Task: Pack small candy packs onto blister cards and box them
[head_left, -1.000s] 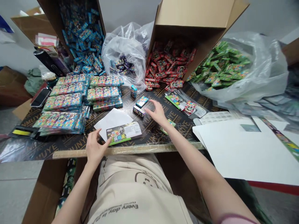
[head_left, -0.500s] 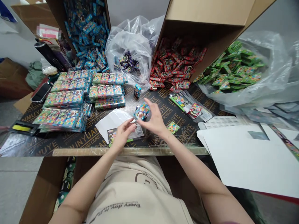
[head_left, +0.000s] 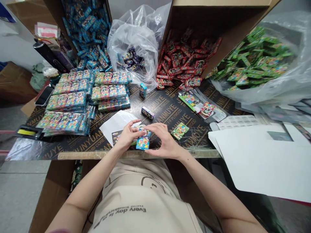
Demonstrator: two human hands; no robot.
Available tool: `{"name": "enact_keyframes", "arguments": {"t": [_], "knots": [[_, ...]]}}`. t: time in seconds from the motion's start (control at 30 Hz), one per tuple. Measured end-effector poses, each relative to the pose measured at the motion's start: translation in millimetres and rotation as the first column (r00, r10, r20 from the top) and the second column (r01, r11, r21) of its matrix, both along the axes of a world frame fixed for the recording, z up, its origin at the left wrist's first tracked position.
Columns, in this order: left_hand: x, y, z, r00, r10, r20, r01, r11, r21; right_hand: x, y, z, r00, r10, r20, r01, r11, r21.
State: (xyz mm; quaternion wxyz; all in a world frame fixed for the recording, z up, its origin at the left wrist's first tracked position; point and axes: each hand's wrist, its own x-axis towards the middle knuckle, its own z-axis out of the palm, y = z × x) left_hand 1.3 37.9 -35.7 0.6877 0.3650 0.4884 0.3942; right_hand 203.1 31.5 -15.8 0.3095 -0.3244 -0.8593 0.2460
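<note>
A small blue box (head_left: 143, 142) is between my two hands near the table's front edge. My left hand (head_left: 130, 134) pinches its upper left part with thumb and fingers. Around its right side curves my right hand (head_left: 165, 142), fingertips at the top edge and thumb at the lower corner. Under the hands lie a printed card and a white sheet (head_left: 109, 127). A purple box (head_left: 148, 112) lies behind the hands, and a blue box (head_left: 143, 90) stands farther back. To the right is a green packet (head_left: 180, 130).
Packed sets (head_left: 65, 121) are stacked at left. Behind are heaps of blue boxes (head_left: 89, 29), a plastic bag (head_left: 150, 48) with purple ones, red boxes (head_left: 177, 61) in a carton and green packets (head_left: 262, 58). White sheets (head_left: 262, 161) lie at right.
My right hand has come down toward the front edge with the blue box, and my left hand now grips it too. A purple box now lies apart behind the hands.
</note>
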Motion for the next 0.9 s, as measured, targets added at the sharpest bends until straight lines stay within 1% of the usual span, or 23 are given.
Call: {"name": "enact_keyframes", "arguments": {"t": [0.03,0.07,0.1,0.13,0.17,0.2,0.23,0.27,0.3,0.33,0.37,0.43,0.57,0.63,0.77,0.83,0.9], "knots": [[-2,0,-2.5,0.995,-0.026,-0.097,0.034,0.996,0.081,1,2,-2.1,1.0,-0.017,-0.001,0.017,0.999,0.029],[-5,1,-5.4,0.972,-0.044,-0.233,0.089,0.978,0.186,4,4,-4.9,0.999,-0.045,0.002,0.045,0.997,0.06],[-9,2,-8.3,0.916,-0.045,-0.399,0.175,0.94,0.294,8,7,-8.5,0.997,-0.08,0.008,0.079,0.992,0.094],[-14,3,-11.4,0.818,-0.03,-0.574,0.292,0.882,0.371,13,10,-12.7,0.993,-0.121,0.014,0.118,0.985,0.127],[-18,3,-14.5,0.686,-0.006,-0.727,0.425,0.815,0.394,18,14,-17.5,0.987,-0.161,0.022,0.156,0.975,0.155],[-21,3,-17.5,0.541,0.012,-0.841,0.547,0.754,0.364,22,17,-22.5,0.98,-0.198,0.032,0.189,0.965,0.18],[-24,3,-20.2,0.411,0.023,-0.911,0.638,0.707,0.306,26,19,-27.5,0.973,-0.226,0.047,0.212,0.957,0.2],[-26,2,-22.5,0.315,0.031,-0.948,0.693,0.675,0.252,29,21,-32.1,0.967,-0.244,0.065,0.225,0.95,0.218],[-27,1,-24.2,0.256,0.039,-0.966,0.724,0.654,0.219,30,22,-36.0,0.963,-0.255,0.086,0.229,0.945,0.235],[-28,0,-25.3,0.23,0.055,-0.972,0.738,0.641,0.211,31,22,-38.9,0.96,-0.26,0.105,0.227,0.941,0.251],[-29,-2,-25.7,0.227,0.077,-0.971,0.74,0.634,0.224,31,21,-40.7,0.957,-0.263,0.119,0.225,0.938,0.265],[-33,-4,-25.1,0.265,0.106,-0.958,0.731,0.626,0.272,30,18,-41.2,0.956,-0.268,0.119,0.227,0.933,0.278],[-44,-8,-20.9,0.369,0.05,-0.928,0.734,0.598,0.324,29,15,-34.9,0.962,-0.257,0.096,0.222,0.935,0.278],[-49,-9,-18.4,0.409,0.041,-0.911,0.72,0.599,0.35,29,14,-31.0,0.962,-0.253,0.099,0.214,0.931,0.295],[-53,-11,-14.0,0.517,0.045,-0.855,0.669,0.601,0.437,26,11,-22.4,0.949,-0.306,0.08,0.262,0.902,0.343],[-53,-12,-12.5,0.555,0.04,-0.831,0.655,0.595,0.466,24,8,-17.3,0.959,-0.264,0.098,0.224,0.925,0.307],[-54,-13,-11.1,0.568,0.037,-0.822,0.651,0.591,0.477,24,6,-12.8,0.979,-0.16,0.123,0.131,0.967,0.219]]}}
